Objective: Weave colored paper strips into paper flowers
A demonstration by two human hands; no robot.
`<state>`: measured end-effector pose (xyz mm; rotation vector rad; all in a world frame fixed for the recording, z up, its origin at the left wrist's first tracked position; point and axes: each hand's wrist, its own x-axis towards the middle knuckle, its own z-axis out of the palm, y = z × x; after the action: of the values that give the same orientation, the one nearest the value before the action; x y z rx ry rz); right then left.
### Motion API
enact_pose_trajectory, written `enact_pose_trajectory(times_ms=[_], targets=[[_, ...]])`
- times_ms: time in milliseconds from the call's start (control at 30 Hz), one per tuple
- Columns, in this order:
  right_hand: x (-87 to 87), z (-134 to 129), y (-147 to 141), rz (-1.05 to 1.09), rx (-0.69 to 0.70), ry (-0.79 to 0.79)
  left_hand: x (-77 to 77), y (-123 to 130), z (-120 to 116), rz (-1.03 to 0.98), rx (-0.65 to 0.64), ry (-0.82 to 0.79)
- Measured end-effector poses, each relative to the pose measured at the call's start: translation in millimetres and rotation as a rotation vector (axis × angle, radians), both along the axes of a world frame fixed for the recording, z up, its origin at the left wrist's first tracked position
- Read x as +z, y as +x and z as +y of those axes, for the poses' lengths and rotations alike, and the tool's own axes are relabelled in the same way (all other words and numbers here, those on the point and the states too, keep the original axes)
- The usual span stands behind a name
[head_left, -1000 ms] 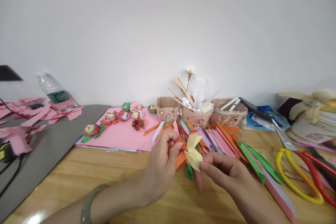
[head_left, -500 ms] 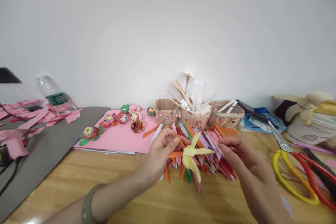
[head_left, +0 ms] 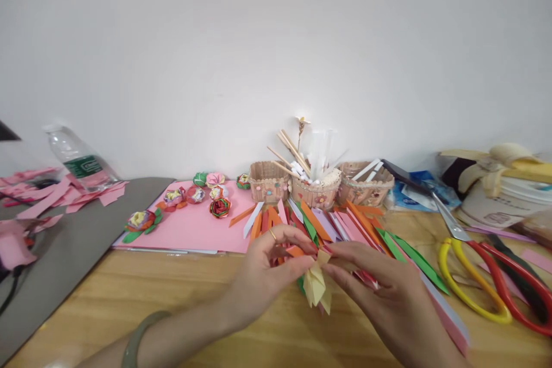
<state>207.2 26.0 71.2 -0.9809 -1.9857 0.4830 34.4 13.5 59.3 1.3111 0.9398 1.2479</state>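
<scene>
Between both hands is a folded yellow paper flower (head_left: 315, 286), its petals hanging downward. My left hand (head_left: 276, 261), with a ring on one finger, pinches it from the left. From the other side, my right hand (head_left: 379, 287) closes thumb and fingers on its upper part. An orange paper piece peeks out at the left fingertips. Behind the hands lies a heap of folded paper strips (head_left: 319, 224) in orange, pink, purple, white and green, partly hidden by the fingers.
Several finished paper flowers (head_left: 219, 207) sit on pink paper sheets (head_left: 190, 233). Woven baskets (head_left: 269, 184) with sticks and swabs line the wall. Scissors (head_left: 459, 236) lie at right beside a peeled banana (head_left: 513, 161). At left are a pink glue gun (head_left: 15, 247), paper scraps and a plastic bottle (head_left: 80, 158).
My right hand has come left and now grips the yellow flower along with the left. The flower's spread petals have tipped down and drawn together. The view has shifted slightly.
</scene>
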Motion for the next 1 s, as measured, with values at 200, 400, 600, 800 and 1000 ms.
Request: enact_pose_trajectory(times_ms=[200,400,600,800,1000], targets=[[-5.9,0.0,1.7,-0.102,-0.018,0.364,2.1,3.3,-4.1,0.239,0.097,0.188],[-4.5,-2.3,-1.7,-0.099,-0.017,0.456,1.3,3.1,-3.4,0.206,0.098,0.167],[-3.3,-2.5,-2.8,-0.136,-0.027,0.494,0.8,2.8,-2.8,0.158,0.051,0.183],[-4.7,-4.8,-0.4,-0.146,-0.053,0.469,-2.4,2.0,-3.6,0.191,0.056,0.217],[-5.8,-3.4,-1.3,-0.099,-0.048,0.399,-4.7,2.8,-5.7,0.216,0.109,0.207]])
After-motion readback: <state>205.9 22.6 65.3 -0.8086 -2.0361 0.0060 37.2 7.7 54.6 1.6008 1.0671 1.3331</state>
